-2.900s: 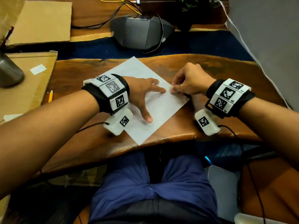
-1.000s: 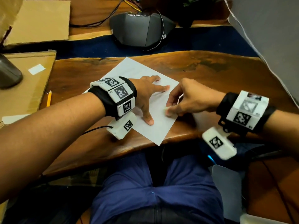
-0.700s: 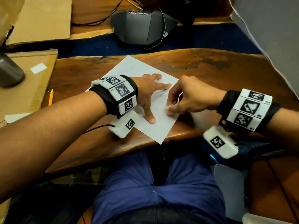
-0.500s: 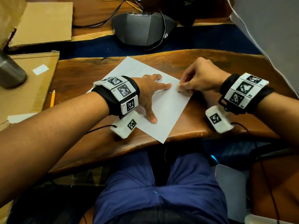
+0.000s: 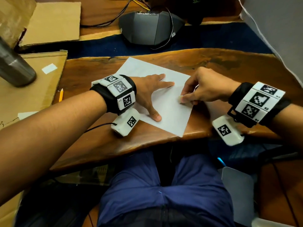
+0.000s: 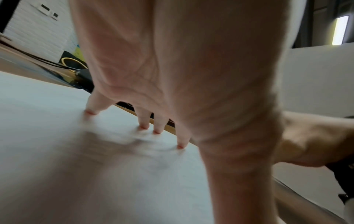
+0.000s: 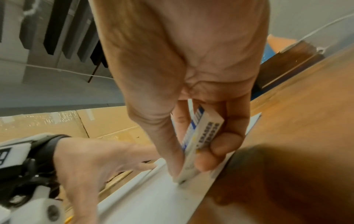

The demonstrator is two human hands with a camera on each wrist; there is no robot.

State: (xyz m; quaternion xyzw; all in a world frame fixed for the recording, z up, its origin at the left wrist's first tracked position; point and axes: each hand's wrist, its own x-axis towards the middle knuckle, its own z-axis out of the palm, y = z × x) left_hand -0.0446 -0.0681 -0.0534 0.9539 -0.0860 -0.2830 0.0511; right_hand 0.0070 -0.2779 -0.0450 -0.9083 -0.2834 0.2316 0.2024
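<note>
Two hands: left (image 5: 150, 94) presses paper (image 5: 170, 117); right (image 5: 203, 89) pinches eraser (image 7: 204, 131).

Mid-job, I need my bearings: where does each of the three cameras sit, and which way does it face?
Head: worn on the head, facing forward and down at the table; shows left hand spread on the paper, right hand, thighs.
Left wrist: on the left wrist, facing along the palm to fingertips pressing the paper; right hand at the right edge.
Right wrist: on the right wrist, facing along fingers pinching the eraser onto the paper; left hand beyond.
Shared: both wrist views show the paper and the opposite hand.
</note>
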